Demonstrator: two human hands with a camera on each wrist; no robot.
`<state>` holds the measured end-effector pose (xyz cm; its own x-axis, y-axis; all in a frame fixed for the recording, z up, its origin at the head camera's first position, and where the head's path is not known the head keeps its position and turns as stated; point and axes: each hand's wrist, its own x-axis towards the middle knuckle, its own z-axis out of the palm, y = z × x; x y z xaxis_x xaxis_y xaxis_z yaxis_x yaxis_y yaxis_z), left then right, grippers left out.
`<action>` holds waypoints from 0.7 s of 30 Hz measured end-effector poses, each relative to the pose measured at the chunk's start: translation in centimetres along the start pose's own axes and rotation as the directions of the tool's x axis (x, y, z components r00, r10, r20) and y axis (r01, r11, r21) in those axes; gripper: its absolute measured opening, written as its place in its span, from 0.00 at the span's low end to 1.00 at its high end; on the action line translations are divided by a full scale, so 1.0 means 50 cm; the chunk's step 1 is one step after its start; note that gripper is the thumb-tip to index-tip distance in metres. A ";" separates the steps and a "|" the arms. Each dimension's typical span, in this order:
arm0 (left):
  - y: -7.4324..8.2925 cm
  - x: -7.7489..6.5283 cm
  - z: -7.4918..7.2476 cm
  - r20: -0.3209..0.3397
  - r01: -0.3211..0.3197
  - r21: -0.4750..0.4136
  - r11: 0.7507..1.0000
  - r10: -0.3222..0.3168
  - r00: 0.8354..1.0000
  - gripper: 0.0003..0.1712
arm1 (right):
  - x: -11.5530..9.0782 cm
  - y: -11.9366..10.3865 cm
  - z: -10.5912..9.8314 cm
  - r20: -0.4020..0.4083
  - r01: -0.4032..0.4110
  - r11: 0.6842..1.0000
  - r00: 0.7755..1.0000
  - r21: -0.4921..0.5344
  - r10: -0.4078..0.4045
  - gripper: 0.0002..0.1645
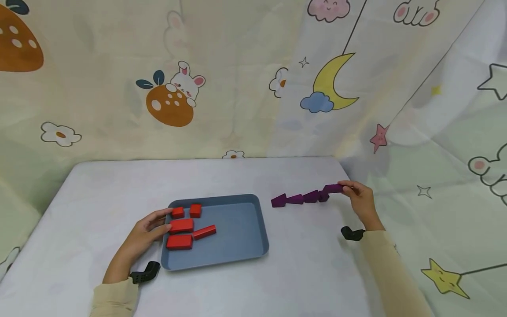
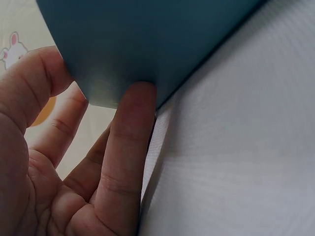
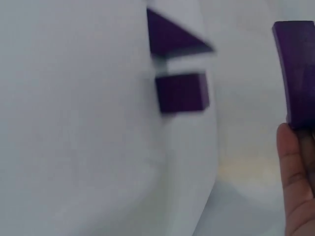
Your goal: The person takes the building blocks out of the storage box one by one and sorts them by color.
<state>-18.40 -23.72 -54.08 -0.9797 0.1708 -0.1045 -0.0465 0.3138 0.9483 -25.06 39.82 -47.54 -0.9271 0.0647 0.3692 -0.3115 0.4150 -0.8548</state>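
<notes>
A shallow blue-grey tray lies on the table, with several red blocks along its left side. My left hand holds the tray's left edge; in the left wrist view its fingers meet the outer wall of the tray. At the far right, my right hand pinches one end of a long purple block, raised above the table. That purple block shows a slightly curved side in the right wrist view, where the fingertips partly leave the frame.
A row of several purple blocks runs right of the tray, including a triangular block and a cube-like block. The white table ends near my right hand. Patterned cloth hangs behind and at the right.
</notes>
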 end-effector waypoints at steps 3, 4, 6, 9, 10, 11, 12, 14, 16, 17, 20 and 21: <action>0.000 -0.002 -0.003 -0.005 0.007 0.009 1.000 -0.007 1.000 0.35 | 0.014 0.025 -0.022 -0.009 -0.020 0.998 1.000 -0.065 0.019 0.16; 0.000 -0.002 -0.004 -0.005 0.009 0.008 1.000 -0.009 1.000 0.35 | 0.019 0.032 -0.027 -0.007 -0.024 0.996 1.000 -0.088 0.024 0.17; -0.001 -0.001 -0.004 -0.008 0.014 0.010 1.000 -0.014 1.000 0.35 | 0.027 0.047 -0.035 0.002 -0.031 0.992 1.000 -0.126 0.031 0.17; -0.001 -0.002 -0.005 -0.011 0.019 0.009 1.000 -0.019 1.000 0.36 | 0.032 0.061 -0.041 0.026 -0.061 0.983 0.997 -0.171 0.066 0.17; 0.000 -0.002 -0.005 -0.011 0.021 0.008 1.000 -0.021 1.000 0.35 | 0.033 0.068 -0.042 0.032 -0.074 0.982 0.996 -0.175 0.080 0.16; 0.000 -0.002 -0.004 -0.011 0.022 0.007 1.000 -0.022 1.000 0.35 | 0.034 0.076 -0.043 0.034 -0.088 0.980 0.995 -0.176 0.095 0.16; 0.001 -0.002 -0.004 -0.009 0.023 0.005 1.000 -0.023 1.000 0.35 | 0.034 0.082 -0.044 0.036 -0.104 0.978 0.993 -0.179 0.112 0.16; 0.003 -0.002 -0.003 -0.007 0.026 0.003 1.000 -0.026 1.000 0.35 | 0.034 0.099 -0.045 0.033 -0.128 0.973 0.990 -0.194 0.137 0.15; 0.003 -0.002 -0.001 -0.008 0.025 -0.001 1.000 -0.025 1.000 0.35 | 0.035 0.110 -0.044 0.030 -0.136 0.966 0.989 -0.218 0.145 0.15; 0.004 -0.002 -0.001 -0.009 0.025 -0.002 1.000 -0.025 1.000 0.35 | 0.036 0.115 -0.043 0.026 -0.136 0.959 0.989 -0.249 0.147 0.14; 0.004 -0.001 0.000 -0.010 0.028 -0.004 1.000 -0.028 1.000 0.36 | 0.039 0.128 -0.040 0.020 -0.137 0.930 0.988 -0.341 0.153 0.14; 0.004 0.000 0.000 -0.011 0.029 -0.004 1.000 -0.029 1.000 0.36 | 0.041 0.131 -0.039 0.020 -0.136 0.920 0.988 -0.368 0.154 0.14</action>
<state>-18.39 -23.63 -53.87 -0.9800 0.1512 -0.1291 -0.0761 0.3147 0.9461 -28.57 44.47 -51.69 -0.9681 0.1098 0.2254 -0.0833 0.7070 -0.7023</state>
